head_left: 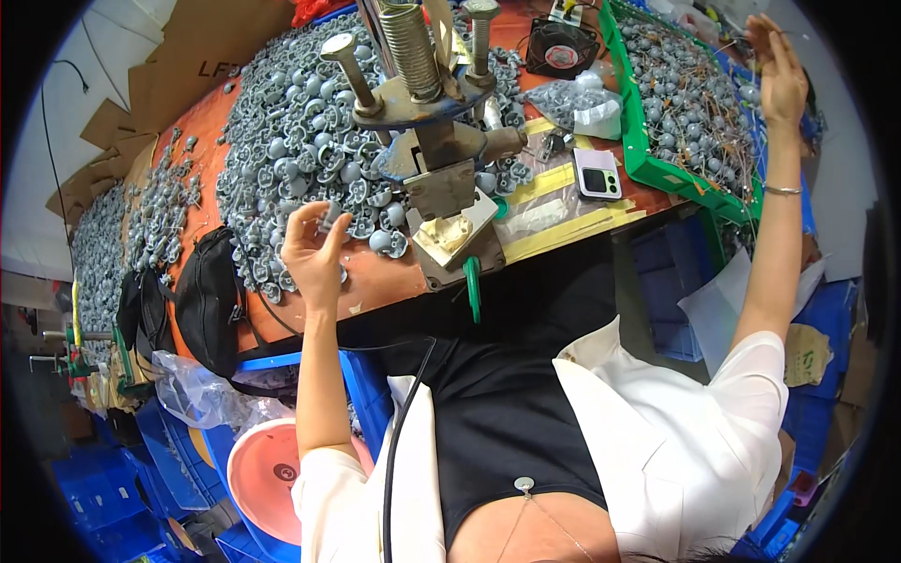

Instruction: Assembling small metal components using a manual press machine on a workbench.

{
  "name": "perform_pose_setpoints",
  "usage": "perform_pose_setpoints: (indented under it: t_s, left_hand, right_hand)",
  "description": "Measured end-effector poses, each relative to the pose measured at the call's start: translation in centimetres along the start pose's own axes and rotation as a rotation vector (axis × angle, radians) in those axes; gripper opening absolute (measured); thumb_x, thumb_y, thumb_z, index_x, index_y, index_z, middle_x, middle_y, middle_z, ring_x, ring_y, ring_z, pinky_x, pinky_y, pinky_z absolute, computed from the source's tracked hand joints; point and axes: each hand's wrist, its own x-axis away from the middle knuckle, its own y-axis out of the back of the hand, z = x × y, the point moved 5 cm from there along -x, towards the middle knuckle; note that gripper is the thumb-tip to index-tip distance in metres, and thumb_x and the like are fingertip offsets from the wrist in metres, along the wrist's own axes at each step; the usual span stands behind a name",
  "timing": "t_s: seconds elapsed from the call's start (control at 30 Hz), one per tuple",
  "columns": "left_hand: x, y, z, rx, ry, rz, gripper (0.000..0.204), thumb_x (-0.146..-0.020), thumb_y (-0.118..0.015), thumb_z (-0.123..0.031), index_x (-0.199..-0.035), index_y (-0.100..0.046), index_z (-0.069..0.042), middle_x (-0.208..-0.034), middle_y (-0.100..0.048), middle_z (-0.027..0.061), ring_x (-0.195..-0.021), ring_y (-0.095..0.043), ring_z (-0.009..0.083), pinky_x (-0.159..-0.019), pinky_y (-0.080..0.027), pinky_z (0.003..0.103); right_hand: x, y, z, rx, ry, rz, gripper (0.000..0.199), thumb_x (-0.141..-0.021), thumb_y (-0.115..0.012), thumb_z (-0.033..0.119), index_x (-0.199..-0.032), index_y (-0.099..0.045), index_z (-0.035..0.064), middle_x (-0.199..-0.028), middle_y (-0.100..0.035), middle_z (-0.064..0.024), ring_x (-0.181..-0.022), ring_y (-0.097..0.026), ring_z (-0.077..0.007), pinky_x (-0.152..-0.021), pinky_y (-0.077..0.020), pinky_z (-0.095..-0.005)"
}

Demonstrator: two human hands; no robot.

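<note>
My left hand (314, 251) is raised at the near edge of a heap of grey plastic half-shells (282, 141), its thumb and fingers pinching a small grey plastic piece (329, 218). Far to the right, my right arm is stretched out, and my right hand (777, 75) is beside a green crate (648, 174) of grey balls with thin brown wires. The fingers of that hand are extended, and I see nothing in its palm. Between the hands stands a metal bench press (434, 141) with a cream fixture (445, 236) under its ram and a green handle (472, 291) in front.
A phone (598, 175), a black fan (561, 49) and a clear bag of grey parts (577, 105) lie right of the press. A black bag (208, 305) hangs at the table's left front edge. Below are a pink basin (266, 479) and blue bins (103, 497).
</note>
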Motion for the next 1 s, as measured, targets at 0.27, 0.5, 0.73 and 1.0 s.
perform_pose_setpoints:
  t_s: [0.27,0.5,0.73,1.0]
  left_hand:
    - [2.8,-4.3,-0.7,-0.155,-0.084,0.289,0.035,-0.086,-0.059,0.003,-0.12,-0.06,-0.003,-0.141,-0.039,0.0126,-0.106,-0.055,0.014,-0.082,-0.052,0.027]
    - [4.9,-10.2,-1.0,-0.513,-0.235,0.268,0.032,-0.068,-0.079,-0.014,-0.093,-0.064,0.002,-0.091,-0.059,0.0137,-0.088,-0.051,0.0313,-0.077,-0.044,0.037]
    - [4.0,-10.4,0.0,-0.596,-0.133,0.383,0.041,-0.069,-0.077,-0.014,-0.105,-0.062,-0.002,-0.108,-0.052,0.0163,-0.097,-0.051,0.0323,-0.082,-0.043,0.036]
    - [-3.9,4.3,1.3,-0.893,-0.136,-0.157,0.025,-0.079,-0.068,-0.012,-0.102,-0.065,-0.002,-0.099,-0.065,0.0133,-0.09,-0.06,0.0265,-0.078,-0.047,0.036]
  right_hand:
    - [8.6,-7.3,5.7,-0.485,0.017,0.405,0.031,-0.097,-0.043,0.016,-0.121,-0.056,-0.0002,-0.102,-0.064,-0.0154,-0.09,-0.058,-0.0208,-0.084,-0.0419,-0.0335]
    - [17.3,-14.7,6.4,-0.17,-0.029,0.482,0.028,-0.093,-0.053,0.021,-0.102,-0.062,-0.0049,-0.083,-0.064,-0.0181,-0.059,-0.056,-0.0201,-0.051,-0.045,-0.0267]
    - [24.8,-20.5,6.3,-0.131,-0.299,0.705,0.015,-0.079,-0.058,0.003,-0.087,-0.07,-0.0031,-0.063,-0.066,-0.012,-0.053,-0.061,-0.015,-0.043,-0.0415,-0.0225]
    - [27.8,-22.4,4.5,-0.024,-0.181,0.721,0.01,-0.079,-0.067,0.007,-0.07,-0.066,0.0022,-0.056,-0.058,-0.0028,-0.056,-0.047,-0.0175,-0.053,-0.0387,-0.0282]
